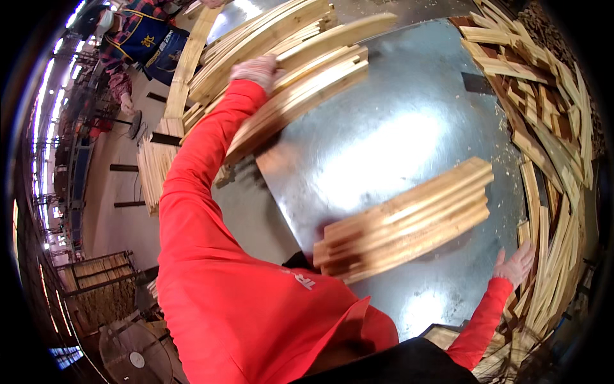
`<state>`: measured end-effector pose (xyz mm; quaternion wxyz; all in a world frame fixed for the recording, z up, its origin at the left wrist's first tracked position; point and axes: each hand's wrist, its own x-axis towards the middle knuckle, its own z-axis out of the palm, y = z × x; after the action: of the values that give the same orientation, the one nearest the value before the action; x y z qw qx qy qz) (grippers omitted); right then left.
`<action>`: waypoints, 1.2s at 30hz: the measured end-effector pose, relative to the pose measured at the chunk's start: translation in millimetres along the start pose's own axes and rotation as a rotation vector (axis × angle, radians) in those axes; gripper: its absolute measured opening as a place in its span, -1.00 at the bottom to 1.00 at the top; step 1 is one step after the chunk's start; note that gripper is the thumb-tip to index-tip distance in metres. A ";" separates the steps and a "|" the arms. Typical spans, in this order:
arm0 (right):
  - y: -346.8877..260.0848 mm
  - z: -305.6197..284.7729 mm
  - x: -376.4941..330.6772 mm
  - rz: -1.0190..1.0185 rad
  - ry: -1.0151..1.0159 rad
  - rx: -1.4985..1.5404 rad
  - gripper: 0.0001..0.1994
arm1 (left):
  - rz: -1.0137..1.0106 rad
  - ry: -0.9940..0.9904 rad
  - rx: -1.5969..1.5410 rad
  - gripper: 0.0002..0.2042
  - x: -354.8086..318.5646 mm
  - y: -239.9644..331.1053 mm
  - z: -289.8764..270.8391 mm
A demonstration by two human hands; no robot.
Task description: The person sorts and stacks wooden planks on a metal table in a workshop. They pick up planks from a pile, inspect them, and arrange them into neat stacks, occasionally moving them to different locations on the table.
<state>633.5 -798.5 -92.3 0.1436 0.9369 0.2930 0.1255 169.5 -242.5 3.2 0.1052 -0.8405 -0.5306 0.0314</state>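
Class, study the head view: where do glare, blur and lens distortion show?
Head view: white glare washes out patches of the flat grey metal tabletop; head view: the stack of pale brown wooden boards at lower centre looks slightly smeared; head view: fisheye distortion curves the tangled heap of thin pale wooden strips along the right rim.
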 end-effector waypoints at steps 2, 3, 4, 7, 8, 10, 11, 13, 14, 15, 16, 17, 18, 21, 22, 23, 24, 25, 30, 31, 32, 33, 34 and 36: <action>1.4 8.1 0.4 0.070 -0.191 -0.100 -0.08 | -0.091 -0.025 -0.036 -0.62 48.8 -75.3 56.3; -2.0 7.0 1.3 0.119 -0.293 -0.164 -0.07 | -0.193 -0.120 -0.035 -0.61 70.2 -83.0 62.2; -7.3 1.7 4.4 0.175 -0.372 -0.200 -0.05 | -0.232 -0.080 -0.026 -0.60 79.2 -80.8 61.6; -20.4 -16.6 24.2 0.285 -0.579 -0.242 0.08 | -0.182 0.171 -0.006 -0.55 90.2 -137.7 90.8; -10.9 -7.0 26.7 0.298 -0.564 -0.245 0.10 | -0.270 0.277 -0.042 -0.54 97.8 -130.0 90.1; 11.8 13.5 30.9 0.276 -0.536 -0.197 0.17 | -0.291 0.178 0.052 -0.54 103.8 -106.7 69.4; 17.6 13.3 31.7 0.241 -0.522 -0.145 0.21 | -0.270 0.178 0.116 -0.55 102.5 -96.7 55.2; 4.1 -0.2 50.6 0.062 -0.535 -0.069 0.10 | -0.026 0.279 0.024 -0.57 73.4 -49.1 31.9; 2.7 -5.8 52.7 0.062 -0.567 -0.068 0.11 | 0.153 0.310 -0.149 -0.58 52.4 -11.7 34.0; -0.1 -8.0 61.2 0.040 -0.593 -0.053 0.11 | 0.326 0.278 -0.348 -0.59 14.3 26.4 25.0; 1.8 -10.5 63.5 0.032 -0.623 -0.036 0.12 | 0.497 0.172 -0.555 -0.59 -29.0 69.9 14.4; 24.6 29.4 51.4 -0.060 -0.571 -0.031 0.14 | 0.673 -0.015 -0.733 -0.59 -77.9 115.7 3.9; 10.2 8.1 52.2 -0.060 -0.644 -0.133 0.19 | 0.836 -0.265 -0.854 -0.60 -129.9 156.4 -5.4; 28.0 55.9 27.7 0.254 -0.345 0.056 0.26 | 1.429 -0.334 -1.360 -0.54 -262.9 258.9 6.1; 25.7 60.8 29.2 0.505 -0.277 0.168 0.27 | 1.474 -0.459 -1.268 -0.46 -296.2 281.4 19.8; 27.7 65.7 26.0 0.750 -0.208 0.281 0.29 | 1.508 -0.587 -1.170 -0.38 -321.8 295.7 24.9; 33.8 60.4 19.5 0.859 -0.413 0.585 0.31 | 1.456 -0.556 -0.939 -0.34 -333.0 301.3 18.4; 31.8 58.3 8.8 0.862 -0.435 0.569 0.25 | 1.392 -0.505 -0.715 -0.31 -339.6 311.2 11.3; 62.4 64.3 -60.6 0.887 -0.282 2.064 -0.31 | 0.626 -0.410 -0.187 -0.07 -317.2 311.9 -19.7; 67.5 70.3 -84.8 0.905 -0.239 2.287 -0.39 | 0.626 -0.344 -0.143 -0.03 -323.7 306.4 4.8; 64.2 77.1 -108.1 0.918 -0.237 2.484 -0.46 | 0.625 -0.282 -0.085 0.01 -330.0 295.7 28.1; 59.8 83.0 -127.4 0.919 -0.238 2.593 -0.53 | 0.622 -0.339 -0.026 0.02 -326.4 297.2 22.7; 57.8 109.8 -147.8 0.768 -0.401 2.584 -0.39 | 0.632 -0.379 0.014 0.03 -323.5 302.2 13.8; 19.7 91.8 -178.1 0.546 -0.474 2.364 -0.43 | 0.615 -0.338 -0.004 0.00 -330.3 285.8 23.0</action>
<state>531.0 -936.1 -197.6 -0.7721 0.5215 -0.0118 -0.3630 275.1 -654.6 -98.7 -0.0003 -0.9441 -0.2627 0.1995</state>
